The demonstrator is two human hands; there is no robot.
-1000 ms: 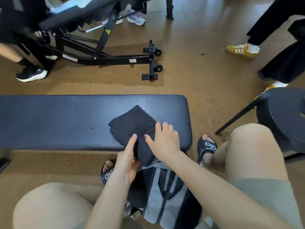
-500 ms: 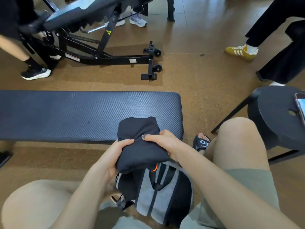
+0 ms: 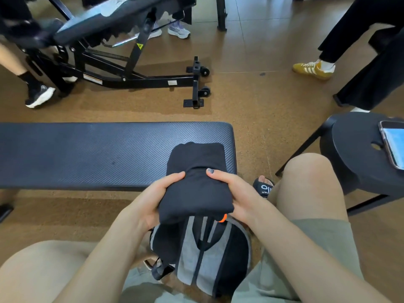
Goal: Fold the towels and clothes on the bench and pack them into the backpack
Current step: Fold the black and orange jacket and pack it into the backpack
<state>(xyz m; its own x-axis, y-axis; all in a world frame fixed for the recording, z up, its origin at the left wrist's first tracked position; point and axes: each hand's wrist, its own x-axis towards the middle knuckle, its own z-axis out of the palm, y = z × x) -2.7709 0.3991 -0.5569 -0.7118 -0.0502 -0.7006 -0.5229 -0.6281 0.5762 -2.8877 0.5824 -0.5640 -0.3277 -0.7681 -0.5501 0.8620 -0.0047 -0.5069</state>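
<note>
A folded black garment (image 3: pixel 196 178) is held between both hands above the backpack's top. My left hand (image 3: pixel 150 197) grips its left side, thumb on top. My right hand (image 3: pixel 236 193) grips its right side, thumb across the upper face. The grey and black backpack (image 3: pixel 203 254) stands between my knees, with an orange tab near its top opening. The garment's far end overhangs the near edge of the dark padded bench (image 3: pixel 87 149), whose visible top has nothing else on it.
A black stool (image 3: pixel 358 162) with a phone (image 3: pixel 393 143) on it stands at the right. A black gym machine frame (image 3: pixel 135 68) sits on the floor beyond the bench. Other people's feet and legs stand at the far left, top and right.
Both hands lifted the folded black garment off the bench and brought it toward me, over the backpack's top. The grip tightened from flat fingers to holding both sides.
</note>
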